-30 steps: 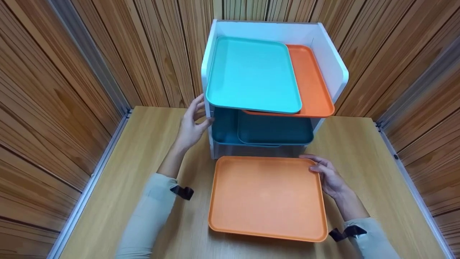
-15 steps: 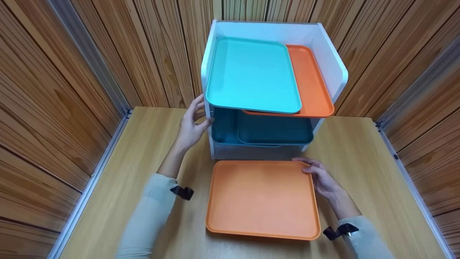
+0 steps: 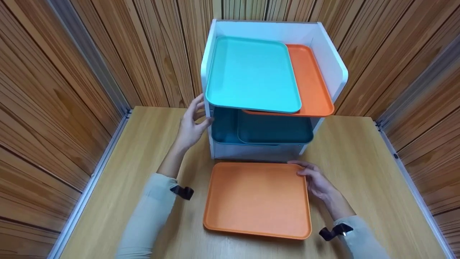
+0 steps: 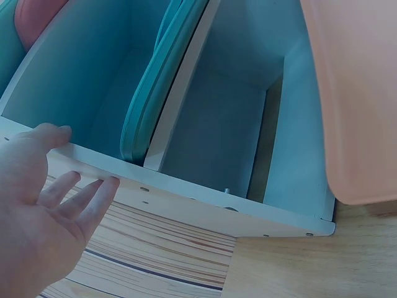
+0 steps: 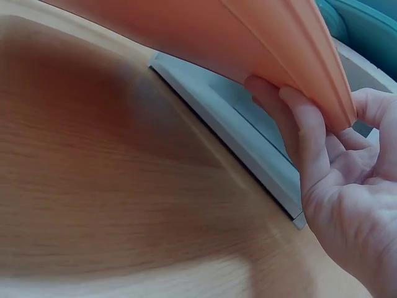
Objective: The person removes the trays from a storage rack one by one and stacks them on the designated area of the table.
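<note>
My right hand (image 3: 319, 181) grips a light orange tray (image 3: 257, 199) by its far right corner, with the thumb on top and fingers underneath. In the right wrist view, the tray (image 5: 248, 37) is raised off the tabletop, casting a shadow. My left hand (image 3: 192, 126) holds the left side panel of a white shelf unit (image 3: 334, 73); in the left wrist view its thumb (image 4: 53, 135) lies over the panel's front edge and the fingers touch the outer face. A turquoise tray (image 3: 253, 75) overlaps a darker orange tray (image 3: 311, 81) on top. Dark teal trays (image 3: 275, 129) lie one shelf lower.
Below the teal trays is the unit's bottom compartment (image 4: 220, 130), with nothing seen in it. The unit stands at the back of a wooden table (image 3: 359, 162), before wood-patterned walls (image 3: 172, 46). Metal rails (image 3: 93, 180) run along the table's sides.
My right hand has moved the light orange tray to the left and slightly down in view, showing more of the bottom compartment's front. My left hand and the shelf unit have stayed put.
</note>
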Demonstrator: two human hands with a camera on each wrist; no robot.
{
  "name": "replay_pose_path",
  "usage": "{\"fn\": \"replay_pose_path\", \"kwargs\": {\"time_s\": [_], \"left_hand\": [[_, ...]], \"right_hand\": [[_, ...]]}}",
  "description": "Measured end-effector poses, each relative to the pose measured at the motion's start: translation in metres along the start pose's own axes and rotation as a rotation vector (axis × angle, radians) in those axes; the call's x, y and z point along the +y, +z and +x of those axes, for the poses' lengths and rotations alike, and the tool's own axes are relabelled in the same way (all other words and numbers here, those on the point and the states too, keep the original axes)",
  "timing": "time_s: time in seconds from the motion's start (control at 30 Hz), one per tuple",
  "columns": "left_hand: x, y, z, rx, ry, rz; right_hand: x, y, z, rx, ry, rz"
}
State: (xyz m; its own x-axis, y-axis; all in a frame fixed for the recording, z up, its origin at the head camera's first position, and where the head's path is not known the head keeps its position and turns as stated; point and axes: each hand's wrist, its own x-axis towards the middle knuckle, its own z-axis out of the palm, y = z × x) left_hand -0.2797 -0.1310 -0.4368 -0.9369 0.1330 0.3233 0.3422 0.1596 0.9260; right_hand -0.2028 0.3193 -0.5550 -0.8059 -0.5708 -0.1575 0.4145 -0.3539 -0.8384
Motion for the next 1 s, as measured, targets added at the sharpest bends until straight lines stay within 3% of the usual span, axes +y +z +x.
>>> {"fn": "replay_pose_path", "kwargs": {"time_s": [0.27, 0.6, 0.8, 1.0], "left_hand": [[0.0, -0.001, 0.0, 0.002, 0.005, 0.007], [0.0, 0.0, -0.001, 0.001, 0.007, 0.004], [0.0, 0.001, -0.001, 0.0, 0.013, 0.008], [0.0, 0.001, -0.001, 0.004, 0.01, 0.007]], "right_hand": [[0.008, -0.003, 0.003, 0.043, -0.01, -0.058], [0.009, -0.006, 0.003, 0.094, 0.055, -0.067], [0.009, -0.008, 0.006, 0.244, 0.11, -0.254], [0.012, -0.006, 0.014, 0.405, 0.107, -0.54]]}}
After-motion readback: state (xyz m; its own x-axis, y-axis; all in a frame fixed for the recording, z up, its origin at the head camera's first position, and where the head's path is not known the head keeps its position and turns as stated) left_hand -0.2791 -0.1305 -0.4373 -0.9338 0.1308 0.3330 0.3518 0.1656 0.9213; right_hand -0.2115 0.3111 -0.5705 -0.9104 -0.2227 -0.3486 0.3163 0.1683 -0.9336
